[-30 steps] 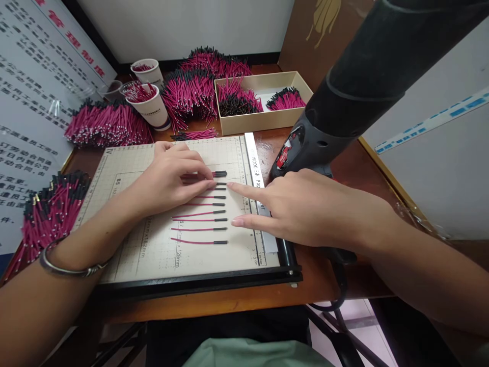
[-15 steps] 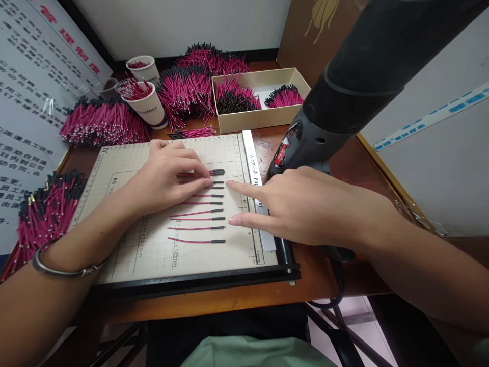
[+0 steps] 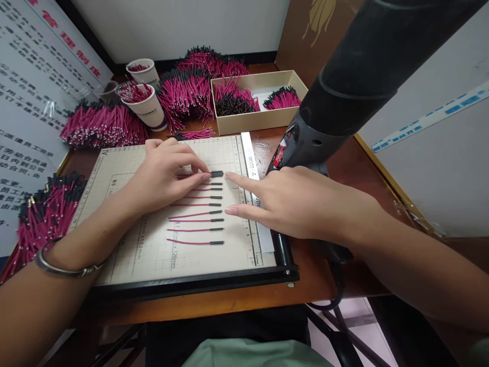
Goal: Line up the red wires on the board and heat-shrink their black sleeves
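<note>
Where the left hand (image 3: 164, 176) lies flat, fingers pinning the top wires (image 3: 198, 206) of a row on the gridded board (image 3: 126, 204), the right hand (image 3: 298, 204), spread, index tip just beside their black sleeves: risk, a nudge skews alignment. Heat gun (image 3: 344, 97) overhead; wire heaps (image 3: 103, 125) on surface behind.

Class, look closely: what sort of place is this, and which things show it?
Probably a small wire-assembly workbench: bundles of red wires, paper cups of more, a heat gun, and wires lined up on a gridded board.
</note>
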`<state>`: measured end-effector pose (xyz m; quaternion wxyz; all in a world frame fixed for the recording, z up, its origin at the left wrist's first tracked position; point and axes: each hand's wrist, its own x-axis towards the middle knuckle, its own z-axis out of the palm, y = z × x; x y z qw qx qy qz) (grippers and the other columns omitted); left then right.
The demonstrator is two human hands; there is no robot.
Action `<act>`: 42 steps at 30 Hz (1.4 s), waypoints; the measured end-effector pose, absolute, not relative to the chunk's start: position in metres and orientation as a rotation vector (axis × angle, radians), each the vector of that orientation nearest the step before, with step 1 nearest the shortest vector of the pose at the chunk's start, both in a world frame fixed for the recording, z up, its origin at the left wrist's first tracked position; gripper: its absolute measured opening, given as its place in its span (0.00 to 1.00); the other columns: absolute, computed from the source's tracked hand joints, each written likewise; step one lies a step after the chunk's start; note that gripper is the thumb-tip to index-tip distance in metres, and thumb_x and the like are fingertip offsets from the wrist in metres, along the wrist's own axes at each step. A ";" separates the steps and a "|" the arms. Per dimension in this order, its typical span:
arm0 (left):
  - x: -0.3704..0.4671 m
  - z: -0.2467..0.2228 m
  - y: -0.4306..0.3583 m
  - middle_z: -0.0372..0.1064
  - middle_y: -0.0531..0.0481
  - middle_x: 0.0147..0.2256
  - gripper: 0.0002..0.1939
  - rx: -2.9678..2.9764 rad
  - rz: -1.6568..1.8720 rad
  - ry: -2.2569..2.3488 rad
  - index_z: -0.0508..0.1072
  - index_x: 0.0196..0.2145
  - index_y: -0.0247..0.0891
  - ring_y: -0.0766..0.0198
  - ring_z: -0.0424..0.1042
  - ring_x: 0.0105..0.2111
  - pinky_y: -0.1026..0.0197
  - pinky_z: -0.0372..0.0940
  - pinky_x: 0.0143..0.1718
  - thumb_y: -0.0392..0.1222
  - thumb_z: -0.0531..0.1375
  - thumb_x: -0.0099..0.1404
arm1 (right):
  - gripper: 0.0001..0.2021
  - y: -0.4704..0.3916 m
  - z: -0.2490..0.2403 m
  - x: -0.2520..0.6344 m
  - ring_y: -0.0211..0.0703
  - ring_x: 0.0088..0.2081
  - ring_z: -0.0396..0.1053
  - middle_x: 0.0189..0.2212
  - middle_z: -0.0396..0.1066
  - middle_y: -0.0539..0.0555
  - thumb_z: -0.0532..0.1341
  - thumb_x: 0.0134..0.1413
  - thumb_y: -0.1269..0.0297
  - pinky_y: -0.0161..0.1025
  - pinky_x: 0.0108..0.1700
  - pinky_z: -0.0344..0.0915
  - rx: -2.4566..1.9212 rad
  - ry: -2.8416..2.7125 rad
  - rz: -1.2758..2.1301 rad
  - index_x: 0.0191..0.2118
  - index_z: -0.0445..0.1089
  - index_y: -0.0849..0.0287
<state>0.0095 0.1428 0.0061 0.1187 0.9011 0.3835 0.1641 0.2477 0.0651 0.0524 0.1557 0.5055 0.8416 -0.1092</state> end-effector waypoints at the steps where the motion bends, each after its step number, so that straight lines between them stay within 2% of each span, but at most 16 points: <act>1: 0.010 0.006 0.143 0.78 0.48 0.35 0.17 2.633 0.473 1.125 0.80 0.32 0.45 0.55 0.68 0.38 0.46 0.52 0.47 0.57 0.59 0.69 | 0.38 0.065 0.052 0.247 0.58 0.41 0.80 0.37 0.81 0.60 0.40 0.72 0.36 0.40 0.34 0.59 1.450 2.409 -0.320 0.77 0.49 0.51; 10: 0.013 0.008 0.143 0.78 0.49 0.34 0.17 2.621 0.489 1.093 0.80 0.31 0.44 0.56 0.68 0.37 0.46 0.52 0.48 0.56 0.59 0.69 | 0.38 0.067 0.051 0.248 0.60 0.46 0.80 0.42 0.81 0.63 0.41 0.72 0.37 0.44 0.42 0.67 1.448 2.408 -0.369 0.77 0.50 0.52; 18: 0.011 0.005 0.147 0.79 0.48 0.35 0.18 2.630 0.473 1.079 0.82 0.32 0.45 0.55 0.68 0.38 0.44 0.52 0.49 0.57 0.59 0.70 | 0.37 0.069 0.050 0.245 0.59 0.48 0.79 0.46 0.80 0.65 0.45 0.73 0.39 0.46 0.45 0.69 1.472 2.371 -0.403 0.78 0.48 0.53; 22: 0.011 0.005 0.149 0.79 0.48 0.35 0.17 2.659 0.479 1.101 0.82 0.33 0.47 0.54 0.68 0.39 0.44 0.52 0.50 0.56 0.59 0.70 | 0.37 0.069 0.050 0.246 0.62 0.49 0.79 0.46 0.80 0.63 0.43 0.72 0.37 0.46 0.44 0.69 1.476 2.350 -0.408 0.78 0.46 0.50; 34: 0.012 0.007 0.145 0.79 0.48 0.35 0.16 2.652 0.465 1.071 0.83 0.33 0.47 0.54 0.69 0.39 0.44 0.53 0.52 0.55 0.59 0.69 | 0.37 0.068 0.050 0.246 0.57 0.46 0.79 0.42 0.81 0.61 0.44 0.72 0.38 0.43 0.44 0.68 1.448 2.370 -0.372 0.78 0.48 0.49; 42: 0.013 0.007 0.146 0.80 0.48 0.35 0.17 2.616 0.462 1.063 0.81 0.32 0.46 0.54 0.69 0.39 0.42 0.52 0.52 0.57 0.59 0.68 | 0.38 0.067 0.051 0.247 0.60 0.45 0.80 0.42 0.81 0.62 0.42 0.72 0.37 0.46 0.43 0.68 1.434 2.374 -0.382 0.78 0.45 0.49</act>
